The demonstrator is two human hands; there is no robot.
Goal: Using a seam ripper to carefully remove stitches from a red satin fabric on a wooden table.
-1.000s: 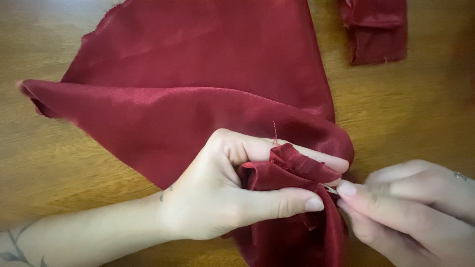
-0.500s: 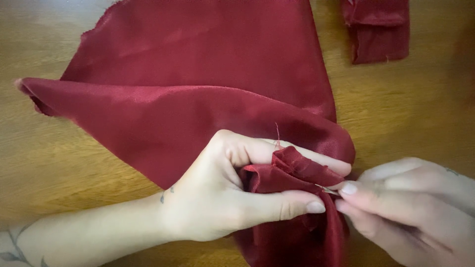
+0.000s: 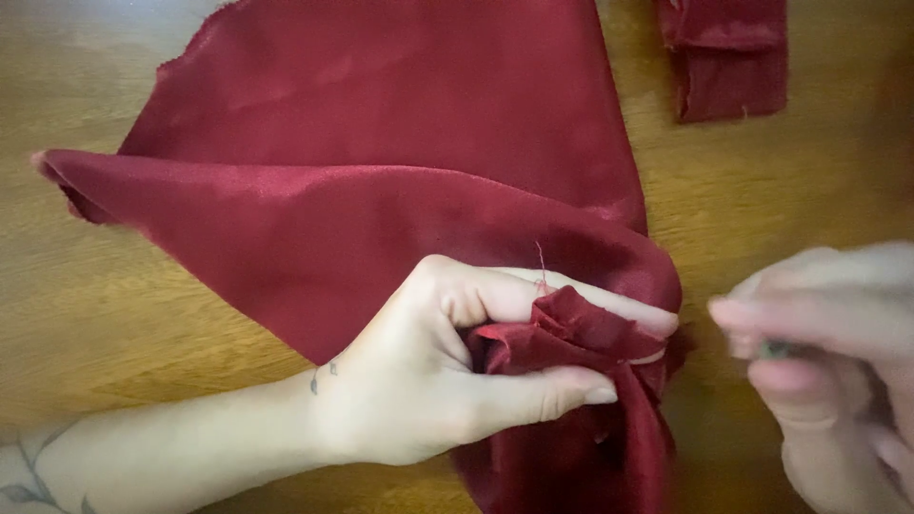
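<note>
Two hands are working at one bunched corner of the dark red cloth [image 3: 381, 219], which is lying spread on the wooden counter [image 3: 114, 324]. We are pinching a gathered fold [image 3: 571, 333] with our left hand [image 3: 428, 390]: thumb below, fingers above, the grip clamped on the pleats so they are not slipping open. Our right hand [image 3: 828, 371] is sitting just right of that fold, apart from it and blurred; its fingertips are pressed together, seemingly on something small and dark, though we cannot tell what it is, nor whether a thread is running back to the fold. A short loose thread [image 3: 541, 262] is sticking up just above the fold.

We are judging this as hand-stitching the gathers. The next move is calling for the left hand's pinch to be staying firm while the right hand is lining up with the pleats again. Well above and right of the fold, a smaller folded piece [image 3: 728, 57] of the same red is lying on the counter.
</note>
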